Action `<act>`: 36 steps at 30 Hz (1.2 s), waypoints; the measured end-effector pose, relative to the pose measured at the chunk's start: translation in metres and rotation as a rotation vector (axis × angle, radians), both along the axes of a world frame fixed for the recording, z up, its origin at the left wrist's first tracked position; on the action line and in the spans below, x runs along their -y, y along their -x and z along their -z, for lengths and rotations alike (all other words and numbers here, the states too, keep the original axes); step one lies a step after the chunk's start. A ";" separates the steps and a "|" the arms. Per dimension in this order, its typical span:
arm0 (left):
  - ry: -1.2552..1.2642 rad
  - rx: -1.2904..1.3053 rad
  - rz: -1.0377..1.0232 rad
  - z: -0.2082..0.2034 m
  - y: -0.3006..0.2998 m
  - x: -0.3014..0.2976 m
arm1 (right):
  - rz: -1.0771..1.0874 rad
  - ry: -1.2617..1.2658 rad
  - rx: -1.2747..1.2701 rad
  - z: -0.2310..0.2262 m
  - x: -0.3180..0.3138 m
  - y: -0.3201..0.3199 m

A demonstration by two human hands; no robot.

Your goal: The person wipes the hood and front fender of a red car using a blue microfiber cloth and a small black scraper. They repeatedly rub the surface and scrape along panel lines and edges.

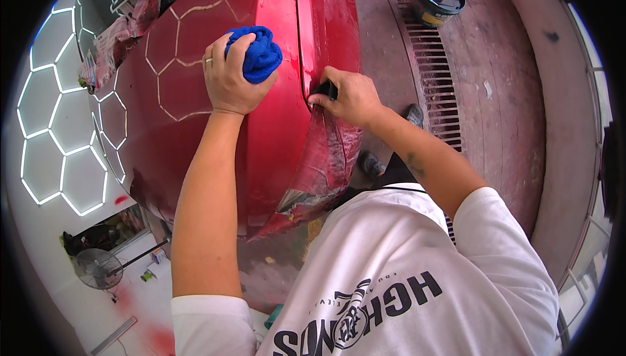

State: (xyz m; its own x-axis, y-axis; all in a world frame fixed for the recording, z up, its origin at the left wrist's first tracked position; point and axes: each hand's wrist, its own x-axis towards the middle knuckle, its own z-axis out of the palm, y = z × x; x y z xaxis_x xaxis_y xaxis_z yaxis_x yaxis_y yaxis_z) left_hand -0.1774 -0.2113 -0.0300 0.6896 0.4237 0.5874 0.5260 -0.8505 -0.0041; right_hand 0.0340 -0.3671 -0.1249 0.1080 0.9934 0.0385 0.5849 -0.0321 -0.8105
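Left hand (231, 74) clutching a bunched blue cloth (263, 57) over red car bodywork (274, 141), right hand (353, 98) pinching a small black object (328, 90) beside a panel seam (302, 46), bucket (435, 19) far right.

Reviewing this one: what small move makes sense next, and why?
Probably a short stroke of the dark piece along the seam: the right hand pinches it right beside that seam, while the left hand holds the bunched blue cloth off to the left.
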 end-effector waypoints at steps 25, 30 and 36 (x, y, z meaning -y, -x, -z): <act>0.028 -0.027 -0.018 -0.001 0.000 0.002 | 0.146 0.023 -0.178 0.020 0.004 0.012; -0.007 0.007 0.001 0.000 -0.004 -0.001 | 0.181 0.041 -0.233 0.006 -0.029 -0.005; 0.014 0.007 -0.021 -0.001 0.000 0.000 | 0.126 0.030 -0.148 0.017 0.007 0.015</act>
